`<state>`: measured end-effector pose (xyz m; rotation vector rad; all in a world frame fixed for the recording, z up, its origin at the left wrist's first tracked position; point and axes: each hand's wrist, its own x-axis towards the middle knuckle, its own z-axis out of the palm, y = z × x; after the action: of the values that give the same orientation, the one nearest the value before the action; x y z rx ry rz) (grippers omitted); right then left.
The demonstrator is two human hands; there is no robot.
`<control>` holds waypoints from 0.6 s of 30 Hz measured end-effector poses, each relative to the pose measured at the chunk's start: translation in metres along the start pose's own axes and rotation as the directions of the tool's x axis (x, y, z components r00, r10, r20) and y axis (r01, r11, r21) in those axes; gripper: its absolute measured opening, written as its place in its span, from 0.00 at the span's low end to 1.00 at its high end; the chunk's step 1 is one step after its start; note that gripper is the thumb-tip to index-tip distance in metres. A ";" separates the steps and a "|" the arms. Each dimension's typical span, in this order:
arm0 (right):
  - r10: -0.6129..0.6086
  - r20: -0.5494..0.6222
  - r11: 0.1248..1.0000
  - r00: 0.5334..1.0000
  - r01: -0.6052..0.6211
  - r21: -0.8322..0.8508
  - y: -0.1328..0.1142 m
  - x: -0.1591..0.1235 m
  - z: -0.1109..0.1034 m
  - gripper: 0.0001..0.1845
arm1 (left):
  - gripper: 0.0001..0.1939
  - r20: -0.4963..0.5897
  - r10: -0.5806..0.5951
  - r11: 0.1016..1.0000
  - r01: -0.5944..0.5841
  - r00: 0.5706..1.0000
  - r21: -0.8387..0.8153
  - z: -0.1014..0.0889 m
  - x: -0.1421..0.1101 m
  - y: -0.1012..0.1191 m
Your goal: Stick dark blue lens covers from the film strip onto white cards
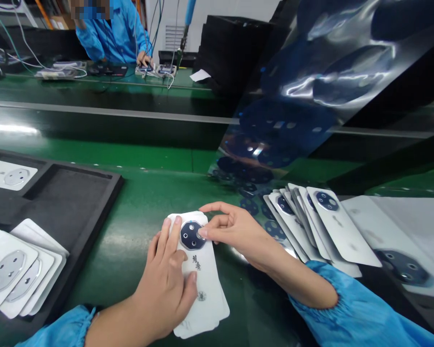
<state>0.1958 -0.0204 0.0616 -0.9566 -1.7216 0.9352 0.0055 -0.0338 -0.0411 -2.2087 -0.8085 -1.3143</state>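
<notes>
A small stack of white phone back covers (206, 308) lies on the green bench in front of me. The top cover carries a dark octagonal camera film (192, 235) with round holes, and dark markings below it. My left hand (166, 279) rests over the stack's left side, its fingers beside the film, holding the cover down. My right hand (235, 231) comes from the right, its thumb and a finger closed at the film's right edge. The index finger reaches the cover's top corner. The fingertips hide part of the film's edge.
A black tray (94, 193) at left bears white covers with grey camera areas (7, 270). To the right leans a row of covers (340, 226) with dark films. A clear sheet of dark film pieces (285, 120) hangs above. A person in blue (115, 33) sits across the bench.
</notes>
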 end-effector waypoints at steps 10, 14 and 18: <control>-0.530 -0.007 0.611 0.848 0.376 -0.696 0.011 -0.012 0.015 0.12 | 0.24 0.032 0.002 0.992 -0.005 0.999 0.123 0.003 0.000 -0.003; -0.746 0.196 -0.091 0.636 0.193 -0.977 0.015 -0.014 0.024 0.16 | 0.25 0.023 0.009 0.989 -0.013 1.000 0.148 0.002 0.000 -0.003; -0.674 0.096 0.121 0.732 0.238 -0.964 0.020 -0.007 0.020 0.16 | 0.24 0.004 0.024 0.992 -0.025 1.000 0.124 0.003 -0.001 -0.006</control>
<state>0.1823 -0.0219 0.0358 -1.0386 -1.9748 -0.9049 0.0036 -0.0277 -0.0428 -2.1165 -0.8379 -1.2167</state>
